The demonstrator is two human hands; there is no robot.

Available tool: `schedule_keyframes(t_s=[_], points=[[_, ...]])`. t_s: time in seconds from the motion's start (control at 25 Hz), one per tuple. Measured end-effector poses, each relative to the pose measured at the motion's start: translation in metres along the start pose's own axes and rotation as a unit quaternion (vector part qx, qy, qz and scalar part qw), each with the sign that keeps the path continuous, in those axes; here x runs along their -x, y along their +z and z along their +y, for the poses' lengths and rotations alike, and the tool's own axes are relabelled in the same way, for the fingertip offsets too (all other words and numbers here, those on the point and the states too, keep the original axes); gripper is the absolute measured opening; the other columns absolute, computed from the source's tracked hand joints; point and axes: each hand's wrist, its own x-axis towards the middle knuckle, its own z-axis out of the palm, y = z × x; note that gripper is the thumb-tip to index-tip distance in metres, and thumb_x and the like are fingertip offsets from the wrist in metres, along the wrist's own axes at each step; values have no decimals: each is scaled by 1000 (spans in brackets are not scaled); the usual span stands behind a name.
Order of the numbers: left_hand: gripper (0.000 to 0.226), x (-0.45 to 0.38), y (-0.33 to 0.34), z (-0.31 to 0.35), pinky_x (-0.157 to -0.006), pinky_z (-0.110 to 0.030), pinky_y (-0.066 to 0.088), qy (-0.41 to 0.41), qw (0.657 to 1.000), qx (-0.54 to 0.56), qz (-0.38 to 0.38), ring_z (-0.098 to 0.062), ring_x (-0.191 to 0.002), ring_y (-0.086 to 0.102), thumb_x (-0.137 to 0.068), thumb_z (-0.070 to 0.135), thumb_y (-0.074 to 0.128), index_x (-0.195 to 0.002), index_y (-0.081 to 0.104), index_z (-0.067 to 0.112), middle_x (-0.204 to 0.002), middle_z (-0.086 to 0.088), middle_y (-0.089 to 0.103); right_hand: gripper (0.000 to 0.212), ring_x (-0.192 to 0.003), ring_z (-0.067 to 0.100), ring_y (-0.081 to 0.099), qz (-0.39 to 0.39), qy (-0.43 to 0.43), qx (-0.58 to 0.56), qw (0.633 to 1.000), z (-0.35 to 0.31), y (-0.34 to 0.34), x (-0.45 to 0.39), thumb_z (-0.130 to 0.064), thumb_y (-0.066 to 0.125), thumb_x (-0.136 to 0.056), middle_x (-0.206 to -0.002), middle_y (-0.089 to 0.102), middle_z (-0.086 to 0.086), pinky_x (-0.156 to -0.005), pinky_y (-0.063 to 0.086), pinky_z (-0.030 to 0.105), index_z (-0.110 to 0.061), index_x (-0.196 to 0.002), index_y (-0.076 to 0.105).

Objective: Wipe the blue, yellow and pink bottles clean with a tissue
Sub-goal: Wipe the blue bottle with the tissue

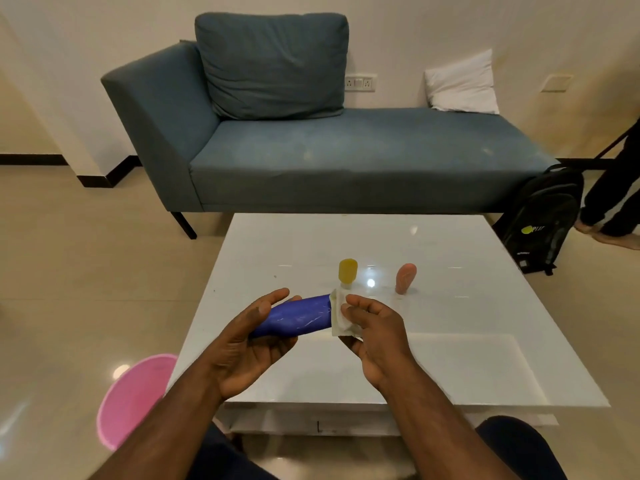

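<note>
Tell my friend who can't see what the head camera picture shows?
The left hand holds a blue bottle while the right hand presses a tissue against its end. Yellow and pink bottles stand on the white table.

The black backpack leaning at the end of the sofa bears a yellow-green round logo followed by a few pale letters, too blurred to read. A small white label lower on it is equally illegible. No other text shows.
</note>
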Motion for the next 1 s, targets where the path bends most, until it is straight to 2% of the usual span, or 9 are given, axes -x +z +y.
schedule_keyframes(t_s=[0.2, 0.28, 0.36, 0.44, 0.52, 0.6, 0.76, 0.92, 1.0], points=[[103, 8, 9, -18, -92, -46, 58, 24, 989, 143, -37, -42, -126, 57, -47, 33, 99, -137, 58, 6, -139, -21, 59, 22, -94, 26, 64, 44, -27, 6, 999, 2, 3, 17, -6, 70, -82, -102, 66, 8, -79, 58, 43, -16, -100, 65], [91, 8, 12, -21, -90, -44, 58, 30, 987, 153, -31, -42, -123, 60, -54, 26, 97, -135, 60, 6, -140, -21, 58, 21, -93, 25, 64, 42, -27, 16, 999, 4, 4, 25, -7, 71, -81, -101, 66, 7, -78, 58, 42, -17, -98, 64], [66, 8, 17, -22, -88, -40, 60, 30, 990, 135, 2, -38, -118, 64, -77, 23, 84, -137, 59, 8, -141, -21, 58, 19, -93, 25, 63, 33, -23, 41, 998, 6, 2, 32, -7, 70, -82, -100, 65, 6, -78, 58, 42, -18, -97, 65], [58, 10, 17, -19, -85, -38, 60, 28, 992, 115, 33, -35, -113, 66, -85, 31, 70, -138, 57, 10, -139, -20, 59, 17, -96, 26, 62, 32, -28, 58, 997, 1, -4, 37, -7, 67, -84, -104, 65, 6, -78, 58, 41, -18, -97, 66], [70, 15, 18, -17, -88, -45, 58, 19, 993, 107, 40, -35, -114, 65, -75, 46, 76, -135, 61, 13, -135, -18, 62, 17, -100, 26, 60, 22, -35, 28, 999, -12, -12, 38, -5, 63, -87, -109, 64, 6, -78, 56, 39, -15, -101, 67], [72, 19, 22, -19, -90, -52, 57, 1, 995, 89, 47, -35, -113, 66, -76, 57, 66, -135, 61, 16, -129, -17, 66, 23, -101, 25, 59, -27, -46, 16, 998, -26, -16, 40, -4, 59, -89, -112, 61, 2, -79, 54, 37, -16, -108, 64], [76, 24, 37, -37, -75, -45, 57, -69, 990, 81, 89, -33, -85, 67, -75, 64, 60, -130, 59, 12, -104, -18, 69, 34, -102, 22, 60, -106, -107, 179, 972, -30, 2, 48, -11, 64, -87, -114, 58, -4, -78, 57, 31, -29, -113, 54], [78, 26, 40, -47, -68, -40, 55, -102, 987, 59, 107, -30, -74, 65, -77, 74, 51, -118, 61, 8, -88, -18, 69, 18, -96, 14, 61, -107, -171, 251, 947, -19, 18, 45, -14, 67, -85, -100, 62, -15, -76, 56, 27, -28, -95, 61], [79, 24, 41, -48, -68, -39, 55, -103, 988, 46, 105, -29, -73, 66, -81, 76, 46, -115, 62, 7, -87, -18, 70, 11, -92, 6, 60, -101, -217, 328, 914, -18, 24, 42, -20, 67, -85, -96, 63, -19, -77, 52, 21, -28, -91, 65]])
